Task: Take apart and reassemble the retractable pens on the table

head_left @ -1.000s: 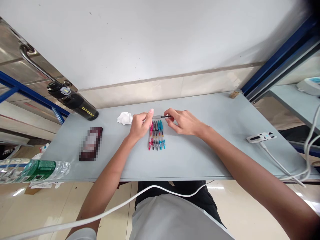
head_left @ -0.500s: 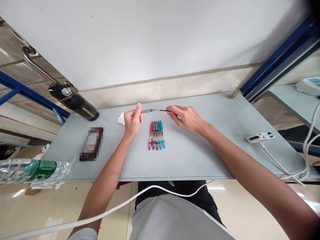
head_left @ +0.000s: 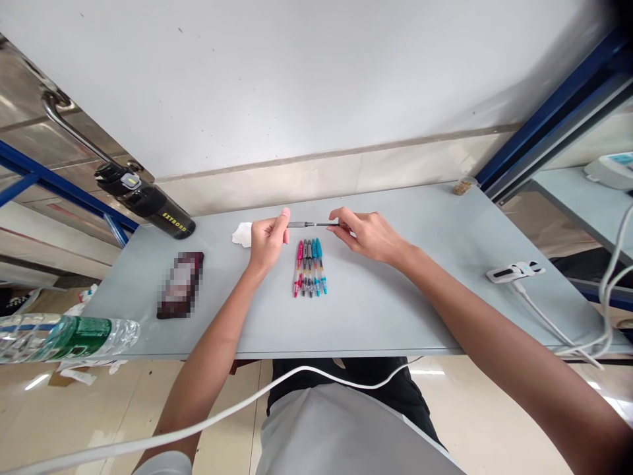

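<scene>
Both grips pinch one grey pen (head_left: 307, 225) mid-frame, left hand (head_left: 266, 241) and right hand (head_left: 368, 234), above the pen row (head_left: 310, 266); seemingly assembling it.

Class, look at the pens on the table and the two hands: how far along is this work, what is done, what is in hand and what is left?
Done: five pens lie side by side on the table, red, two grey, two blue. In hand: the left hand and right hand hold a grey pen by its two ends, level above the row. Left: that one pen is not yet down; no other loose pens show.
</scene>
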